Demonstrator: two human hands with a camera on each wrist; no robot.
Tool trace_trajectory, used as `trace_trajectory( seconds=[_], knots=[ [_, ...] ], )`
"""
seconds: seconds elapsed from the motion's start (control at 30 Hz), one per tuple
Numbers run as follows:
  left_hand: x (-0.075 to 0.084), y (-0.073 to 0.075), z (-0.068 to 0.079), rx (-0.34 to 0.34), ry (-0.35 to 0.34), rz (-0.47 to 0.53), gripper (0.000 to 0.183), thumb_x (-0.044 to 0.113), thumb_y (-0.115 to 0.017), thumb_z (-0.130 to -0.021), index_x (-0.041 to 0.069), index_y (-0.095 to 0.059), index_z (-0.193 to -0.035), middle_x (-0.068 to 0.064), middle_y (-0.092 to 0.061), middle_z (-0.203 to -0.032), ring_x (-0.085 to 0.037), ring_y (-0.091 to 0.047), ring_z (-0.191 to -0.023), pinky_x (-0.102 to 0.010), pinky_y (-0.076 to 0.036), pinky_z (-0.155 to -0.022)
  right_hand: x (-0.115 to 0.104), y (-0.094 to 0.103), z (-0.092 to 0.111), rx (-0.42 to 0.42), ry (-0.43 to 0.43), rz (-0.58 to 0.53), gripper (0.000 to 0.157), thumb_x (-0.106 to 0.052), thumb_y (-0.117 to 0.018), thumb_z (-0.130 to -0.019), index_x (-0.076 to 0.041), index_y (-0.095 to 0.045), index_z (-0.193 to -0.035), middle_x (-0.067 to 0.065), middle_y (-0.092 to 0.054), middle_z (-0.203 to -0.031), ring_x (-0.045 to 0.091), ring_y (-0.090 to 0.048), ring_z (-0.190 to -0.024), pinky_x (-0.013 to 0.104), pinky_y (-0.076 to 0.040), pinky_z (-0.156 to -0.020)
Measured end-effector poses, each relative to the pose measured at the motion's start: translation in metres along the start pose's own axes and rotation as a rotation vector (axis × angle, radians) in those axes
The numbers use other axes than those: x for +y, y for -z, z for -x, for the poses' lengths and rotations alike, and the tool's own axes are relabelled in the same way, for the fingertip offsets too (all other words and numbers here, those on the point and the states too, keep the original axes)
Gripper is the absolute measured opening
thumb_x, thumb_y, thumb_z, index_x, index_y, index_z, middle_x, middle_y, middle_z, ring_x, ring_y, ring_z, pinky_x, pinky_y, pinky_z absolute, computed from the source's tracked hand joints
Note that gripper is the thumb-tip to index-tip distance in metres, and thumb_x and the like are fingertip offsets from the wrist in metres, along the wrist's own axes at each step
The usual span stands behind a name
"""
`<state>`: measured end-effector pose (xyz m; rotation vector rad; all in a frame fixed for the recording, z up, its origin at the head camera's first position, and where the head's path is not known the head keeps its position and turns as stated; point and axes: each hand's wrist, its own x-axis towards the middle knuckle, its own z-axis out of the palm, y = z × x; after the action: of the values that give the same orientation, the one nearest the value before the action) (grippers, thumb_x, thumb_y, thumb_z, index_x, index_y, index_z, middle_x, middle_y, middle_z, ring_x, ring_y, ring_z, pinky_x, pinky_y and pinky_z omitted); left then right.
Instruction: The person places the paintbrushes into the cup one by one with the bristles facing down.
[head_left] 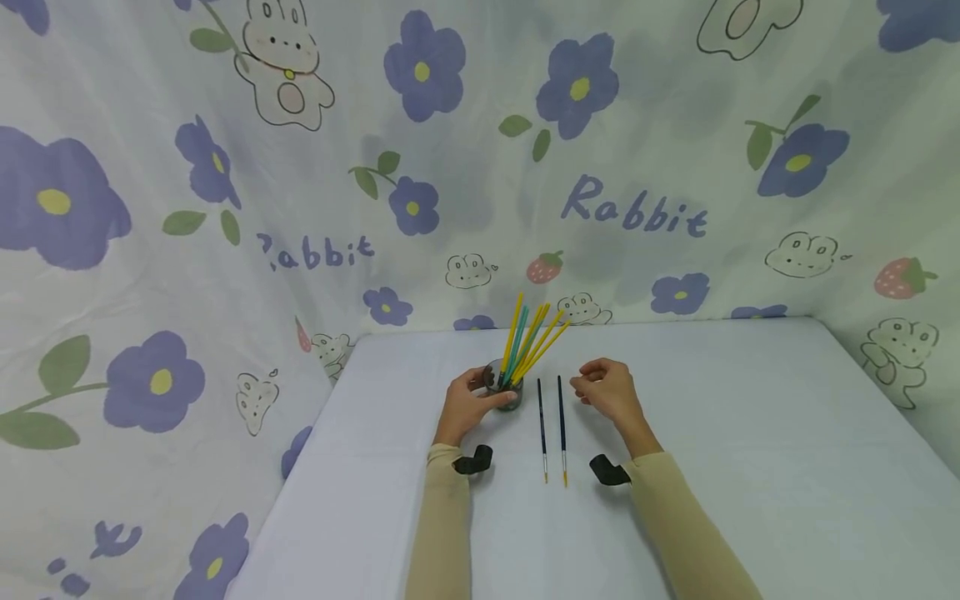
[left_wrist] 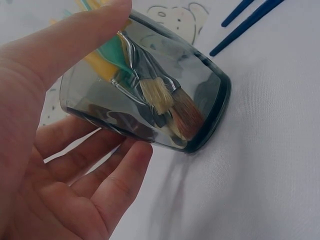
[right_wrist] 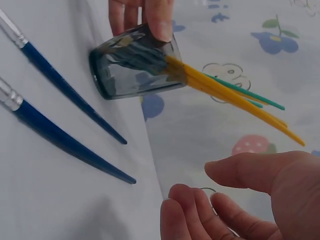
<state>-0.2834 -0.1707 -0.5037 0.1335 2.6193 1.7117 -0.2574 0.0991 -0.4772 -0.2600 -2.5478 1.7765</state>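
Observation:
My left hand [head_left: 462, 410] grips a smoky, see-through glass [left_wrist: 207, 80], its thumb on the near side and the other fingers around the far side. Several paintbrushes [head_left: 534, 340] with yellow and teal handles stand in the glass, bristles down and handles fanned out to the right. Flat on the table to the right of the glass lie two dark blue paintbrushes [head_left: 542, 421] [head_left: 562, 417], side by side with their bristles toward me. Just right of their handle ends, my right hand [head_left: 613, 393] hovers with loosely bent fingers; thumb and fingertips are apart and hold nothing.
A white cloth covers the table [head_left: 765, 467]. Behind and to the left hangs a curtain [head_left: 480, 158] printed with flowers, rabbits and strawberries, close against the table's far edge. Black wrist mounts [head_left: 474, 460] sit at both sleeve cuffs.

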Motion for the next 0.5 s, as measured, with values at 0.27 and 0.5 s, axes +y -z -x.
trace_trajectory(
  seconds=[0.27, 0.5],
  knots=[
    [0.003, -0.002, 0.0, -0.005, 0.007, -0.006, 0.082, 0.043, -0.093, -0.075, 0.007, -0.062, -0.141, -0.012, -0.067, -0.135, -0.033, -0.062, -0.131, -0.044, -0.058, -0.108, 0.015, -0.002, 0.004, -0.037, -0.006, 0.075, 0.037, -0.016, -0.075, -0.091, 0.004, -0.065, -0.121, 0.019, -0.074, -0.103, 0.016, -0.069, -0.069, 0.025, -0.058, -0.06],
    [0.003, -0.001, 0.0, 0.003, 0.004, 0.0, 0.084, 0.044, -0.094, -0.073, 0.006, -0.062, -0.141, -0.011, -0.068, -0.134, -0.033, -0.062, -0.131, -0.046, -0.058, -0.108, 0.019, -0.01, 0.004, -0.067, 0.005, 0.138, 0.037, -0.014, -0.077, -0.087, 0.005, -0.066, -0.116, 0.017, -0.074, -0.096, 0.016, -0.067, -0.067, 0.025, -0.056, -0.058]
  ],
)
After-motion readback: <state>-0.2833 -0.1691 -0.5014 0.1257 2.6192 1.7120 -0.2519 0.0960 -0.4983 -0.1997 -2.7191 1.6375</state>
